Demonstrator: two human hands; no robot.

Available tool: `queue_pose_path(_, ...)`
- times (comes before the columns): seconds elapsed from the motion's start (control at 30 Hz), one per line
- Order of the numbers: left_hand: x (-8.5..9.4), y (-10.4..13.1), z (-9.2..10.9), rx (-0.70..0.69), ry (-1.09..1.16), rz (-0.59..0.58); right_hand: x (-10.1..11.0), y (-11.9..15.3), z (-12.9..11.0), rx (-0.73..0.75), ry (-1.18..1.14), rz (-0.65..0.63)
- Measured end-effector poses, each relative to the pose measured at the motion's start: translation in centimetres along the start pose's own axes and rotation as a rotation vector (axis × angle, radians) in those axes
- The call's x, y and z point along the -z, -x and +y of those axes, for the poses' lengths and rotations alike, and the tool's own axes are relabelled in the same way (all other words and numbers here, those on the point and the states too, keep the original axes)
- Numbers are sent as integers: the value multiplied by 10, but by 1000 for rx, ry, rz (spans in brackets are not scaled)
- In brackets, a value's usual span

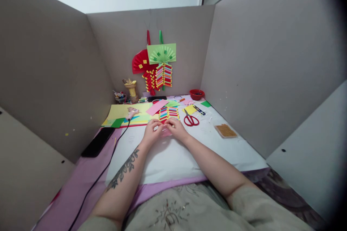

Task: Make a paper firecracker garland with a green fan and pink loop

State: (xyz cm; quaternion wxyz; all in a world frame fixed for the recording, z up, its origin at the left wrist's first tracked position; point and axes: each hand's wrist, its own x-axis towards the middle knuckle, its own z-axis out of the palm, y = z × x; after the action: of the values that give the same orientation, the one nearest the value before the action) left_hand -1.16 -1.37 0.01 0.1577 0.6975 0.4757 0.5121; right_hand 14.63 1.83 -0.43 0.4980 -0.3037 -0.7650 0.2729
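Note:
My left hand and my right hand meet over the white sheet, fingertips pinched close together. Between them is a piece of pink paper, with a bit of red showing at the fingertips; its exact shape is partly covered by my fingers. Just beyond my hands lies a row of small rolled-paper firecrackers in red, blue, pink and yellow. Red-handled scissors rest to the right of it, blades open. A pink glue gun lies to the left with its black cord trailing toward me.
A black phone lies left and a brown square pad right. Behind are colored papers, small nippers, a red bowl and a tool cup. Red and green paper fan ornaments hang on the grey partition.

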Motion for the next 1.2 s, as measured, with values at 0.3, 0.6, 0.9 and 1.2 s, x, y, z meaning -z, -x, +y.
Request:
queue_pose_path(0.3,0,0,0,-15,-46,25,-8,4,1,-128,-188,37)
queue_pose_path(0.6,-2,0,6,-29,-10,23,-3,2,-3,-152,-186,101)
queue_pose_path(0.9,1,-1,2,-14,95,-80,-3,0,2,-101,-205,41)
queue_pose_path(1.2,6,0,6,-32,-20,75,2,-1,1,-5,-67,27)
